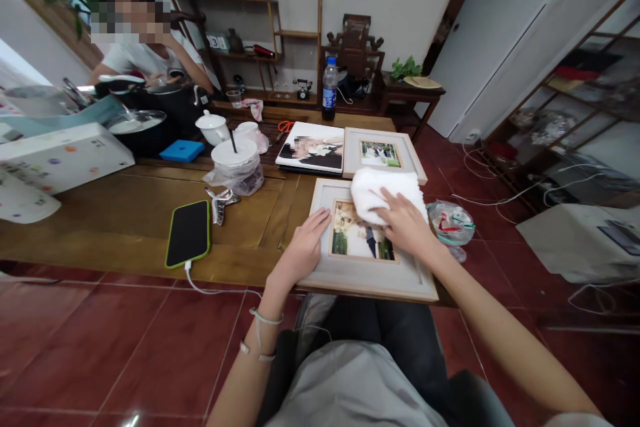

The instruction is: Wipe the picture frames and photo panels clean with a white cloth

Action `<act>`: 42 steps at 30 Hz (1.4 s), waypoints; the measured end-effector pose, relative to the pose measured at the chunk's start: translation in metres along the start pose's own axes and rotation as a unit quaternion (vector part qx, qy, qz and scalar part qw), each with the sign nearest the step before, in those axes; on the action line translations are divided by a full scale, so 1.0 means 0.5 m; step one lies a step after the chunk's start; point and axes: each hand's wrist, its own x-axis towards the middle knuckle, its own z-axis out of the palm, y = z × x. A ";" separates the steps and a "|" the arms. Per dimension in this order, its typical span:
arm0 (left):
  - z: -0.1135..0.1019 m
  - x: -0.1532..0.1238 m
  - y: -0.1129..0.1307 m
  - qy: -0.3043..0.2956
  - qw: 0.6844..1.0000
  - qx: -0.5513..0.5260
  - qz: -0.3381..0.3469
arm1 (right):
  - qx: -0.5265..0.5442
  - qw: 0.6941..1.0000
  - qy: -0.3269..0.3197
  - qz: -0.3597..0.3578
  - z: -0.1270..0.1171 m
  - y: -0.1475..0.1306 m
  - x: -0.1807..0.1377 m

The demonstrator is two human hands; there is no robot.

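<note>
Now pressing the white cloth (377, 192) onto the far right of the framed photo (350, 240) with loosely spread right hand (406, 225); steadying its left side with flat, empty left hand (305, 245).

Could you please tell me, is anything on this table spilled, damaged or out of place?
I see no clear spill or damage. What looks untidy is the white cable plugged into the phone: it hangs off the table's near edge toward the left forearm, so it might get caught.
</note>
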 end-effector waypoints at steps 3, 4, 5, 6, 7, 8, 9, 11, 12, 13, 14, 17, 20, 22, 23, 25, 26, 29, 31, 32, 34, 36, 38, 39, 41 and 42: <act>0.000 -0.001 0.000 0.001 1.000 0.000 -0.001 | -0.044 0.997 0.054 0.015 -0.002 0.024 0.029; 0.000 -0.001 0.000 0.001 1.000 0.001 -0.001 | -0.055 0.996 0.062 0.013 0.000 0.025 0.036; 0.000 -0.001 -0.001 0.000 1.000 0.001 0.000 | -0.062 0.996 0.060 0.007 0.004 0.023 0.040; 0.000 -0.001 -0.001 0.000 1.000 0.000 0.002 | -0.063 0.997 0.048 -0.002 0.009 0.016 0.043; 0.000 0.000 -0.001 0.001 1.000 0.000 0.003 | -0.061 0.998 0.029 -0.011 0.014 0.007 0.044; 0.000 0.000 -0.001 0.002 1.000 0.000 0.004 | -0.057 0.998 0.007 -0.020 0.019 -0.004 0.042; 0.000 0.000 -0.001 0.003 1.000 0.000 0.003 | -0.052 0.998 -0.015 -0.028 0.024 -0.016 0.038; 0.000 0.001 0.000 0.001 1.000 0.005 0.001 | -0.041 0.997 -0.047 -0.042 0.027 -0.042 0.023; 0.000 0.001 0.000 0.000 1.000 0.007 0.000 | -0.035 0.997 -0.056 -0.047 0.026 -0.054 0.011; 0.001 0.000 0.000 0.000 1.000 0.008 0.000 | -0.027 0.996 -0.066 -0.052 0.022 -0.067 -0.003; 0.001 0.000 0.000 0.002 1.000 0.009 0.001 | -0.017 0.995 -0.077 -0.058 0.016 -0.079 -0.018; 0.003 -0.001 -0.002 0.008 1.000 0.007 0.002 | 0.013 0.990 -0.115 -0.076 -0.011 -0.117 -0.074; 0.005 -0.001 -0.005 0.005 1.000 0.005 0.004 | 0.040 0.984 -0.153 -0.078 -0.049 -0.152 -0.127; 0.005 -0.002 -0.007 0.005 1.000 0.003 0.004 | 0.059 0.980 -0.173 -0.077 -0.072 -0.169 -0.152; 0.005 -0.002 -0.007 0.005 1.000 0.002 0.004 | 0.069 0.978 -0.180 -0.078 -0.080 -0.175 -0.161; 0.005 -0.002 -0.007 0.003 1.000 0.003 0.001 | 0.087 0.976 -0.181 -0.080 -0.086 -0.182 -0.169; 0.004 -0.002 -0.007 0.003 1.000 0.003 0.000 | 0.096 0.977 -0.176 -0.076 -0.084 -0.183 -0.169; 0.004 -0.002 -0.006 0.005 1.000 0.004 0.001 | 0.116 0.982 -0.143 -0.050 -0.056 -0.177 -0.156; 0.004 -0.003 -0.006 0.007 1.000 0.005 0.006 | 0.120 0.986 -0.112 -0.037 -0.029 -0.164 -0.139; 0.005 -0.003 -0.007 0.007 1.000 0.006 0.008 | 0.120 0.987 -0.097 -0.034 -0.017 -0.155 -0.129; 0.005 -0.003 -0.007 0.008 1.000 0.007 0.011 | 0.117 0.990 -0.068 -0.033 0.006 -0.130 -0.105; 0.004 -0.003 -0.007 0.007 1.000 0.008 0.012 | 0.105 0.993 -0.040 -0.031 0.022 -0.097 -0.076; 0.004 -0.003 -0.006 0.007 1.000 0.007 0.010 | 0.078 0.997 -0.017 -0.021 0.032 -0.060 -0.042; 0.003 -0.003 -0.006 0.007 1.000 0.006 0.010 | 0.062 0.998 -0.009 -0.015 0.034 -0.041 -0.025; 0.002 -0.002 -0.004 0.006 1.000 0.005 0.009 | 0.031 1.000 0.005 -0.002 0.037 -0.008 0.010; 0.002 -0.002 -0.004 0.005 1.000 0.006 0.008 | 0.019 1.000 0.011 0.004 0.038 0.004 0.026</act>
